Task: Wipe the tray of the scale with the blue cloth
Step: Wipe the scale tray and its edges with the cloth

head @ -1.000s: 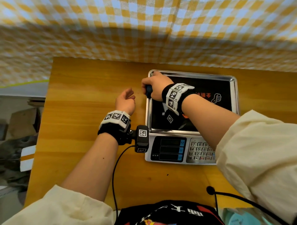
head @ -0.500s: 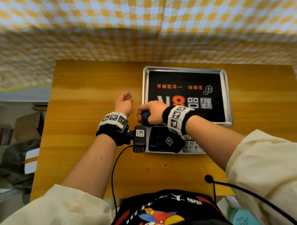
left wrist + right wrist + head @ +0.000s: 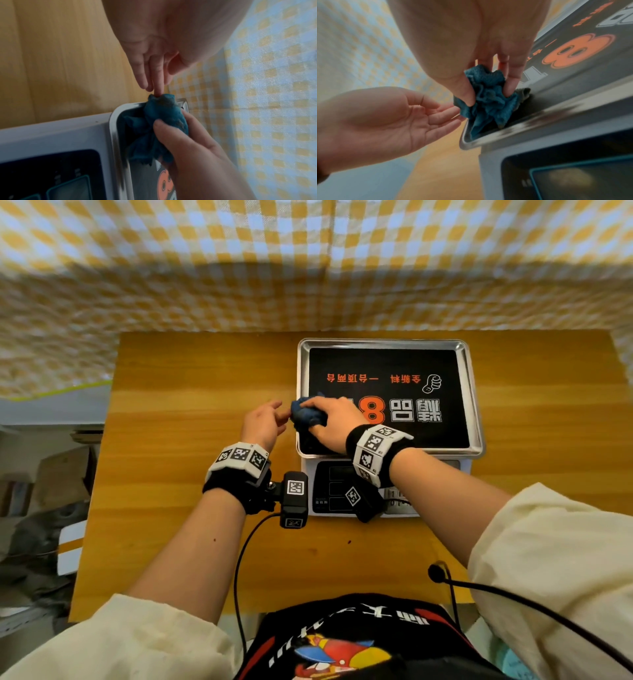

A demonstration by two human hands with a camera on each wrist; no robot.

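The scale (image 3: 387,487) stands on the wooden table, its steel tray (image 3: 474,405) lined with a black printed sheet. My right hand (image 3: 329,419) grips the bunched blue cloth (image 3: 306,414) at the tray's near-left corner; thumb and fingers pinch the cloth (image 3: 488,100) as it hangs into the tray (image 3: 513,134). My left hand (image 3: 263,422) hovers just left of the tray with fingers straight, one fingertip touching the cloth (image 3: 163,112). The left hand (image 3: 385,121) shows an empty palm in the right wrist view.
The scale's display and keypad (image 3: 335,491) face me, partly under my right wrist. The wooden table (image 3: 191,371) extends left and right of the scale. A checked curtain (image 3: 308,268) hangs behind the table. A black cable (image 3: 239,570) trails from my left wrist.
My right hand moved with the cloth from the tray's far-left corner down its left edge, then back up to mid-left. My left hand opened and now touches the cloth.
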